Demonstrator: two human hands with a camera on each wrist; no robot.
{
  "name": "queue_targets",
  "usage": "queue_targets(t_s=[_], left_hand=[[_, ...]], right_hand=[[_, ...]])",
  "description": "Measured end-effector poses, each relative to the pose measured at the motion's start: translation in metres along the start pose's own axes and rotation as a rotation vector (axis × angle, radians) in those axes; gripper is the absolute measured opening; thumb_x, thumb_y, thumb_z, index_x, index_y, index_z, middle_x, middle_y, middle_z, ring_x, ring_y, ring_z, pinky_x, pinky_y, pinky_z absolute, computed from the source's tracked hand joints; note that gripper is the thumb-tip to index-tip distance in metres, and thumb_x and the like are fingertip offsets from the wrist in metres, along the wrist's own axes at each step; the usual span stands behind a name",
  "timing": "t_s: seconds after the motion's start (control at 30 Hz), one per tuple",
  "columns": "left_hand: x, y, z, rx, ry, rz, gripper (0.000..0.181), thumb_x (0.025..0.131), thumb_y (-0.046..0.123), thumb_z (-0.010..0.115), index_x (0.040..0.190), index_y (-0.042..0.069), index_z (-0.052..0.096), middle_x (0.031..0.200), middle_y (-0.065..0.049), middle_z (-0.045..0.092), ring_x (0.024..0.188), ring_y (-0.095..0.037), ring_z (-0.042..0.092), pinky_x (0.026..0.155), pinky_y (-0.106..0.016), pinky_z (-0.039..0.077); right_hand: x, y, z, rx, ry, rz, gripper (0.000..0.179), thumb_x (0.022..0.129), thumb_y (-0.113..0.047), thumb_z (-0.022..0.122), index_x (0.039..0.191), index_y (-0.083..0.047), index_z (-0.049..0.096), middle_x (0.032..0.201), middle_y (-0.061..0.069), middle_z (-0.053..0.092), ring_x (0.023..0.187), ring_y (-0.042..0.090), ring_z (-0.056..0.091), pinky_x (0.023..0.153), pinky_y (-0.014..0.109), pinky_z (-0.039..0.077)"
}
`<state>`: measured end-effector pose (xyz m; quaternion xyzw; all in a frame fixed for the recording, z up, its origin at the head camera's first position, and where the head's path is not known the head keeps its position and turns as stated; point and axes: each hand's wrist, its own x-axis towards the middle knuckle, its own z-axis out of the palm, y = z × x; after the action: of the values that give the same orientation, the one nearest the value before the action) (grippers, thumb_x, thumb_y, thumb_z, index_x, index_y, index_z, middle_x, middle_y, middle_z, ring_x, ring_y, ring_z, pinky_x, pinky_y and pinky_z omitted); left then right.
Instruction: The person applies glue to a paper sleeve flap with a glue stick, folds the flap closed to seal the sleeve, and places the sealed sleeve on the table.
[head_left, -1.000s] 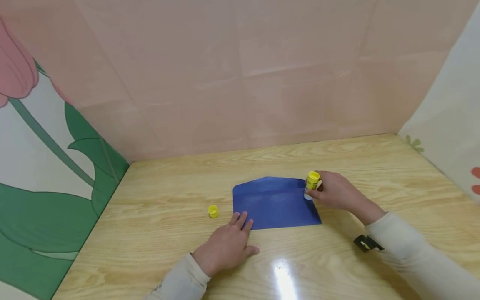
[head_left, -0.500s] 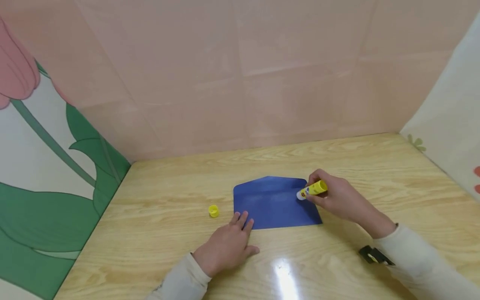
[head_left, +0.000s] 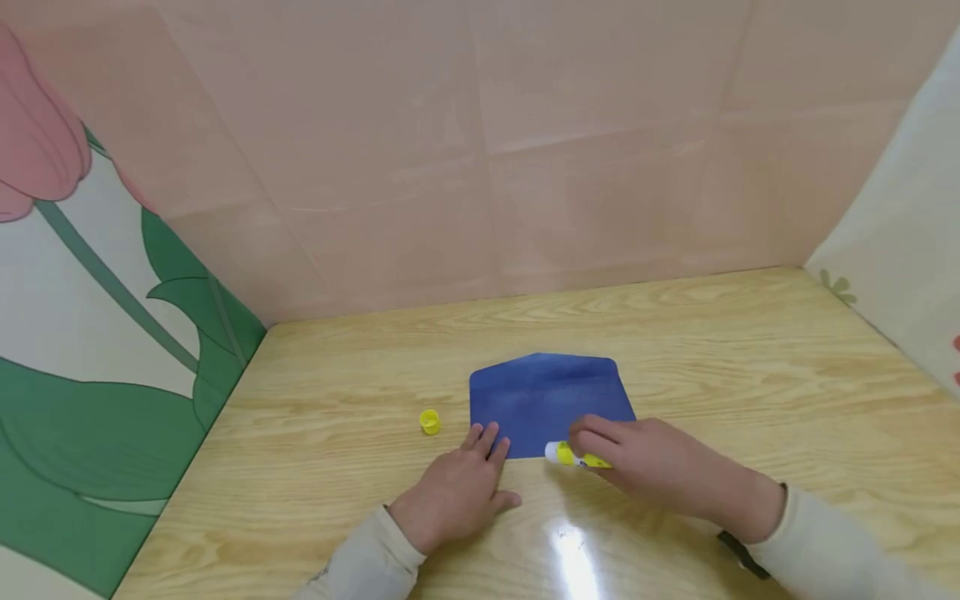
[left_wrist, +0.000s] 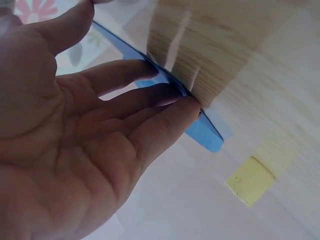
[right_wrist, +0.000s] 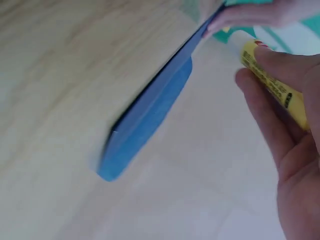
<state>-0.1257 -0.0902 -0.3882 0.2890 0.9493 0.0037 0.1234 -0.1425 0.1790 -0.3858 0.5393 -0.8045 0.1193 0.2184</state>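
A dark blue envelope (head_left: 547, 396) lies on the table, its flap opened out toward the far side. My left hand (head_left: 459, 492) rests with fairly straight fingertips on the envelope's near left corner; the left wrist view shows the fingers (left_wrist: 165, 125) touching it. Just above the envelope's near edge, my right hand (head_left: 645, 462) holds a yellow and white glue stick (head_left: 570, 455) lying almost level, white end to the left. In the right wrist view, thumb and fingers grip the glue stick (right_wrist: 270, 75), apart from the envelope (right_wrist: 150, 115).
A small yellow cap (head_left: 430, 422) stands left of the envelope on the wood-grain table (head_left: 337, 375). A pinkish sheet (head_left: 480, 167) rises behind the table, with a flower-patterned panel (head_left: 97, 400) on the left and a pale one (head_left: 900, 242) on the right.
My right hand has brought the glue stick from the envelope's right side toward its near edge, tipping it from upright to nearly level. The left hand has stayed in place.
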Motion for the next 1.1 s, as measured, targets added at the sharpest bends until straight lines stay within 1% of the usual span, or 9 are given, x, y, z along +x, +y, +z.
queue_targets(t_s=[0.1, 0.13, 0.2, 0.27, 0.4, 0.5, 0.6, 0.9, 1.1], left_hand=[[0.0, 0.0, 0.0, 0.005, 0.016, 0.001, 0.07, 0.099, 0.052, 0.052, 0.149, 0.004, 0.044, 0.158, -0.02, 0.035, 0.147, -0.037, 0.036, 0.113, -0.04, 0.044], [0.0, 0.0, 0.0, 0.005, 0.018, 0.0, 0.07, 0.099, 0.053, 0.052, 0.149, 0.004, 0.044, 0.158, -0.02, 0.035, 0.147, -0.037, 0.036, 0.113, -0.04, 0.044], [0.0, 0.0, 0.0, 0.01, 0.015, -0.005, 0.066, 0.101, 0.05, 0.05, 0.149, 0.005, 0.045, 0.159, -0.019, 0.035, 0.147, -0.035, 0.036, 0.113, -0.04, 0.044], [0.001, 0.0, 0.0, 0.023, 0.012, -0.004, 0.06, 0.103, 0.045, 0.048, 0.149, 0.007, 0.045, 0.159, -0.017, 0.035, 0.147, -0.035, 0.036, 0.112, -0.04, 0.045], [0.003, 0.001, 0.001, 0.068, 0.025, 0.005, 0.05, 0.105, 0.034, 0.046, 0.148, 0.008, 0.048, 0.158, -0.015, 0.038, 0.145, -0.033, 0.04, 0.108, -0.04, 0.048], [0.003, -0.001, 0.002, 0.077, 0.053, 0.017, 0.047, 0.105, 0.031, 0.047, 0.145, 0.008, 0.051, 0.156, -0.015, 0.042, 0.142, -0.034, 0.045, 0.106, -0.04, 0.05], [0.004, -0.003, 0.003, 0.058, 0.087, 0.027, 0.044, 0.105, 0.03, 0.047, 0.142, 0.008, 0.055, 0.152, -0.015, 0.047, 0.139, -0.035, 0.049, 0.105, -0.041, 0.051], [0.007, -0.004, 0.004, 0.039, 0.171, 0.058, 0.039, 0.104, 0.029, 0.049, 0.132, 0.006, 0.064, 0.14, -0.016, 0.059, 0.128, -0.034, 0.059, 0.101, -0.042, 0.054], [0.006, -0.004, 0.003, 0.061, 0.203, 0.064, 0.034, 0.102, 0.022, 0.051, 0.129, 0.007, 0.066, 0.136, -0.014, 0.062, 0.124, -0.032, 0.062, 0.098, -0.041, 0.056]], right_hand=[[0.003, -0.009, 0.001, -0.141, 0.035, -0.116, 0.039, 0.11, -0.013, 0.022, 0.11, -0.012, 0.06, 0.112, -0.003, 0.062, 0.081, 0.004, 0.066, 0.062, 0.013, 0.053], [0.003, -0.01, 0.002, -0.148, 0.043, -0.135, 0.041, 0.11, -0.012, 0.02, 0.11, -0.012, 0.061, 0.113, -0.003, 0.062, 0.083, 0.005, 0.067, 0.064, 0.015, 0.054], [0.003, -0.012, 0.002, -0.124, 0.046, -0.142, 0.028, 0.108, -0.012, 0.033, 0.112, -0.012, 0.061, 0.114, -0.003, 0.063, 0.085, 0.006, 0.068, 0.068, 0.017, 0.056], [0.002, -0.01, 0.003, -0.073, 0.064, -0.116, 0.013, 0.1, -0.016, 0.056, 0.111, -0.013, 0.061, 0.112, -0.004, 0.066, 0.087, 0.007, 0.069, 0.071, 0.019, 0.057], [-0.002, -0.006, 0.003, 0.03, 0.081, 0.046, 0.038, 0.077, -0.025, 0.084, 0.107, -0.017, 0.062, 0.103, -0.01, 0.071, 0.084, 0.005, 0.07, 0.071, 0.019, 0.056], [-0.003, -0.005, 0.0, 0.098, 0.058, 0.196, 0.037, 0.076, -0.026, 0.087, 0.099, -0.02, 0.059, 0.098, -0.011, 0.073, 0.076, 0.0, 0.067, 0.063, 0.013, 0.052], [-0.003, -0.005, -0.003, 0.15, 0.039, 0.286, 0.04, 0.074, -0.021, 0.088, 0.093, -0.019, 0.054, 0.098, -0.008, 0.074, 0.072, -0.002, 0.065, 0.059, 0.009, 0.05], [-0.005, -0.001, -0.002, 0.194, -0.015, 0.368, 0.044, 0.07, -0.006, 0.087, 0.095, -0.018, 0.052, 0.103, -0.008, 0.071, 0.076, 0.001, 0.065, 0.061, 0.015, 0.054], [-0.005, -0.001, 0.0, 0.16, -0.017, 0.344, 0.044, 0.07, -0.007, 0.087, 0.097, -0.017, 0.053, 0.102, -0.008, 0.072, 0.075, 0.0, 0.065, 0.06, 0.014, 0.053]])
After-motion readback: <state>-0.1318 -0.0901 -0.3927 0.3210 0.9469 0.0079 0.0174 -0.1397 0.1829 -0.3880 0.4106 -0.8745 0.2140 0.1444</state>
